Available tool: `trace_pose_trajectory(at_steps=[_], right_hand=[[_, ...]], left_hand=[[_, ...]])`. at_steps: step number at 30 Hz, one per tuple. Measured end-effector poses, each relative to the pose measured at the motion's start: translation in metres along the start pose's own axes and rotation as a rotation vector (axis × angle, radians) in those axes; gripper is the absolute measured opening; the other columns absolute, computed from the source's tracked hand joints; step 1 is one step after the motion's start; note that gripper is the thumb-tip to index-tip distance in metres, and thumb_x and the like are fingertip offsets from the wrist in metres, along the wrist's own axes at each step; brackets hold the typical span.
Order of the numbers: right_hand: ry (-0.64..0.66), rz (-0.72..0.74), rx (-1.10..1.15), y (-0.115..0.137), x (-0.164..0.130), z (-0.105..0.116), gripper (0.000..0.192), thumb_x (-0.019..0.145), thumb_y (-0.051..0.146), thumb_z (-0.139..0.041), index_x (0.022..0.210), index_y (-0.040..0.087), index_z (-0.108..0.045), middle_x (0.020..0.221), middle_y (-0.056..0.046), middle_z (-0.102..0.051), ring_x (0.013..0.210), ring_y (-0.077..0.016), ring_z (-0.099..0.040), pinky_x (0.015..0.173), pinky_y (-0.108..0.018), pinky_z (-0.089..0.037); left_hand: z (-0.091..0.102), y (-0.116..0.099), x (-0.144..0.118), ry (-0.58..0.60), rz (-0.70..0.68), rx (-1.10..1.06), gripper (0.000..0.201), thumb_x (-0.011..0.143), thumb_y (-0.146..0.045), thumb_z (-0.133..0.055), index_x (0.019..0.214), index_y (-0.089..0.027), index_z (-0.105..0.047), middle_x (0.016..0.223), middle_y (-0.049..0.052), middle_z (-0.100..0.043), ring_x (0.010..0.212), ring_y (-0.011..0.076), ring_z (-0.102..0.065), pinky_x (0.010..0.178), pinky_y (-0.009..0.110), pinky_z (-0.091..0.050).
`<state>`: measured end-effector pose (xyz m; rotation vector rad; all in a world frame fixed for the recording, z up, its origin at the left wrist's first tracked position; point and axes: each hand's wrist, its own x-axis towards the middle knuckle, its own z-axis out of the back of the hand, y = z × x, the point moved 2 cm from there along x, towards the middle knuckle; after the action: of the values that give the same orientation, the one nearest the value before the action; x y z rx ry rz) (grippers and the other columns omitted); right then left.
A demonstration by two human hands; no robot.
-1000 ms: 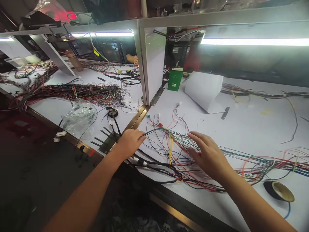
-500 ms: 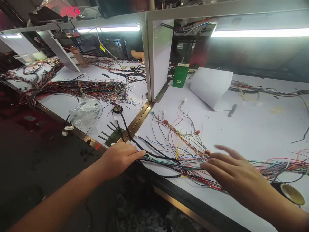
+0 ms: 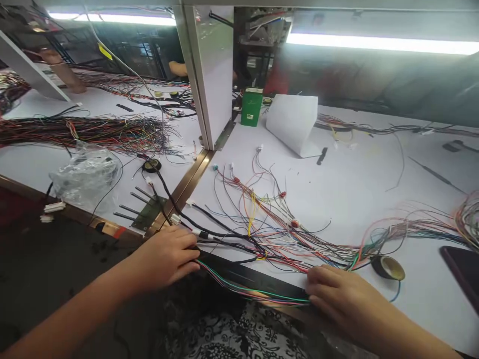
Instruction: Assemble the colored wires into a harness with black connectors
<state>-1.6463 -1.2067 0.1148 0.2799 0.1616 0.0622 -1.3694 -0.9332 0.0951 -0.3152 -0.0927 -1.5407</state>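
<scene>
A thin bunch of green, red and black wires (image 3: 254, 293) hangs slightly slack over the table's front edge, between my two hands. My left hand (image 3: 168, 257) is closed round its left end, by the metal strip. The fingers of my right hand (image 3: 337, 289) are curled on its other end; their tips are partly hidden. Behind them the wire harness (image 3: 267, 219) spreads over the white tabletop, with black-taped branches, yellow ties and small red and white connectors. A white connector (image 3: 175, 219) lies just beyond my left hand.
To the left are a pegged plate (image 3: 151, 212), a plastic bag (image 3: 88, 172) and a wire bundle (image 3: 112, 134). A tape roll (image 3: 389, 268) and dark phone-like object (image 3: 464, 274) lie right. A green box (image 3: 251, 107) stands behind, beside the upright panel (image 3: 215, 75). Another person's hand (image 3: 177, 68) shows beyond.
My right hand has come down from over the harness and closed on the wires. The bunch has moved forward off the harness to the table edge. The view has shifted right.
</scene>
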Motion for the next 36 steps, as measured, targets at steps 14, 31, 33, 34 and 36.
trace_pose_trajectory(at_steps=[14, 31, 33, 34, 36], right_hand=[[-0.271, 0.07, -0.108, 0.012, 0.055, -0.001, 0.018, 0.096, 0.023, -0.045, 0.1, 0.022, -0.063, 0.084, -0.004, -0.063, 0.075, -0.0172, -0.055, 0.068, -0.032, -0.039], [-0.414, -0.067, -0.158, 0.025, 0.134, -0.029, 0.019, 0.087, 0.039, -0.061, 0.094, 0.022, -0.061, 0.086, -0.005, -0.058, 0.08, -0.0225, -0.054, 0.071, -0.034, -0.04], [-0.442, -0.078, -0.177, 0.024, 0.131, -0.034, 0.019, 0.088, 0.04, -0.059, 0.091, 0.021, -0.059, 0.082, -0.004, -0.058, 0.075, -0.0211, -0.055, 0.066, -0.032, -0.037], [-0.449, -0.084, -0.184, 0.025, 0.13, -0.035, 0.019, 0.088, 0.04, -0.058, 0.088, 0.021, -0.059, 0.079, -0.004, -0.058, 0.072, -0.0201, -0.056, 0.063, -0.031, -0.036], [-0.439, -0.093, -0.185, 0.025, 0.13, -0.037, 0.019, 0.089, 0.039, -0.056, 0.084, 0.021, -0.057, 0.077, -0.002, -0.058, 0.067, -0.0183, -0.056, 0.057, -0.03, -0.032]], left_hand=[[-0.055, -0.037, 0.069, -0.106, 0.248, -0.141, 0.027, 0.094, -0.026, -0.046, 0.116, -0.019, -0.06, 0.103, 0.007, -0.065, 0.098, 0.0214, -0.056, 0.091, 0.04, -0.042], [-0.045, -0.031, 0.072, 0.062, 0.407, -0.266, 0.028, 0.096, -0.035, -0.04, 0.104, -0.022, -0.064, 0.098, 0.005, -0.062, 0.094, 0.0203, -0.056, 0.083, 0.035, -0.044], [-0.039, -0.024, 0.08, 0.101, 0.419, -0.299, 0.035, 0.097, -0.034, -0.034, 0.12, -0.023, -0.057, 0.104, 0.006, -0.065, 0.097, 0.0203, -0.059, 0.083, 0.034, -0.046], [-0.037, -0.021, 0.085, 0.144, 0.408, -0.293, 0.038, 0.097, -0.033, -0.032, 0.128, -0.025, -0.053, 0.104, 0.006, -0.066, 0.096, 0.0207, -0.061, 0.081, 0.034, -0.047], [-0.034, -0.017, 0.098, 0.285, 0.347, -0.242, 0.04, 0.095, -0.029, -0.034, 0.131, -0.031, -0.051, 0.098, 0.005, -0.068, 0.087, 0.0224, -0.064, 0.072, 0.034, -0.048]])
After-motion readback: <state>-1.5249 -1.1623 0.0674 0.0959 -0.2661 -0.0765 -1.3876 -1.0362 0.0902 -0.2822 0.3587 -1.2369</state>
